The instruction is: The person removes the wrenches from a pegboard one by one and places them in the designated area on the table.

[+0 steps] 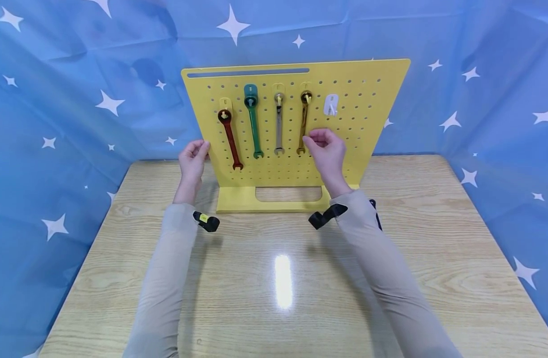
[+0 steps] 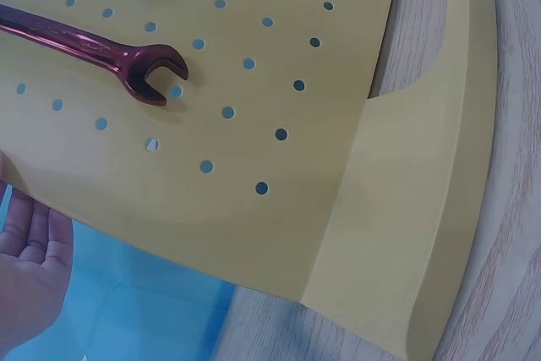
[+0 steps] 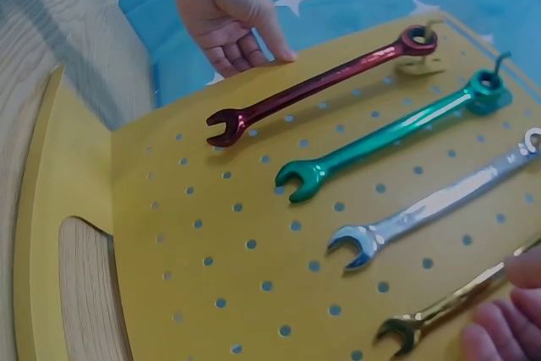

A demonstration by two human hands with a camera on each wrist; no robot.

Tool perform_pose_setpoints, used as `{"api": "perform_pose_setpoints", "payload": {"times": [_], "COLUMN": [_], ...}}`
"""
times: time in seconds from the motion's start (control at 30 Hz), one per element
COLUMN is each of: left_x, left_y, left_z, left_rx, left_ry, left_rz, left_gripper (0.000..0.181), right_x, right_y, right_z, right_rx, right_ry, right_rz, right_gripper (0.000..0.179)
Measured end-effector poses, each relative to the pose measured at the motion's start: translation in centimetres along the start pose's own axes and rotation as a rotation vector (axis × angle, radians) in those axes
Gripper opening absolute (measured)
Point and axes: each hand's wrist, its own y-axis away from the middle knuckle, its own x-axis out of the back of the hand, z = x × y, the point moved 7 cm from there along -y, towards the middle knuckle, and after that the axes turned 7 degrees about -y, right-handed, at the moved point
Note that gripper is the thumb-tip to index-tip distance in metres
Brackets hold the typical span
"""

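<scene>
A yellow pegboard (image 1: 345,134) stands upright, with a red wrench (image 1: 230,141), a green wrench (image 1: 254,127), a silver wrench (image 1: 279,127) and a gold wrench (image 1: 304,122) hanging by their ring ends from hooks. My left hand (image 1: 194,161) holds the board's left edge, thumb in front and fingers behind it. On the gold wrench's shaft, near its open end, my right hand (image 1: 329,151) pinches with thumb and forefinger. The right wrist view shows those fingertips (image 3: 524,268) at the shaft, the rest of the hand cut off by the frame edge.
A bare white hook (image 1: 330,105) sits on the board right of the gold wrench. The board's yellow base (image 1: 238,199), with a cut-out slot, rests on a wooden table (image 1: 265,318). Blue cloth with white stars (image 1: 480,119) hangs behind and at both sides.
</scene>
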Motion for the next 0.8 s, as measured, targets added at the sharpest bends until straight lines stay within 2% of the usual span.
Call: {"api": "perform_pose_setpoints", "payload": {"times": [0.2, 0.33, 0.57, 0.7, 0.8], "left_x": [0.0, -0.1, 0.0, 0.0, -0.1], "left_y": [0.1, 0.1, 0.1, 0.0, -0.1], "left_z": [0.1, 0.1, 0.0, 0.0, 0.0], "left_rx": [0.006, 0.010, 0.011, 0.006, 0.000], "left_ry": [0.006, 0.004, 0.002, 0.017, 0.038], "left_rz": [-0.001, -0.002, -0.003, -0.003, 0.000], "left_gripper": [0.014, 0.007, 0.015, 0.006, 0.013], "right_x": [-0.3, -0.5, -0.9, -1.1, -1.2], "right_y": [0.0, -0.1, -0.3, -0.2, -0.3], "right_z": [0.2, 0.2, -0.1, -0.4, -0.6], "right_rx": [-0.003, 0.004, 0.045, 0.057, 0.066], "right_ry": [-0.039, -0.012, 0.033, 0.042, 0.060], "right_rz": [0.049, 0.071, 0.108, 0.138, 0.157], "right_gripper": [0.017, 0.017, 0.021, 0.021, 0.019]}}
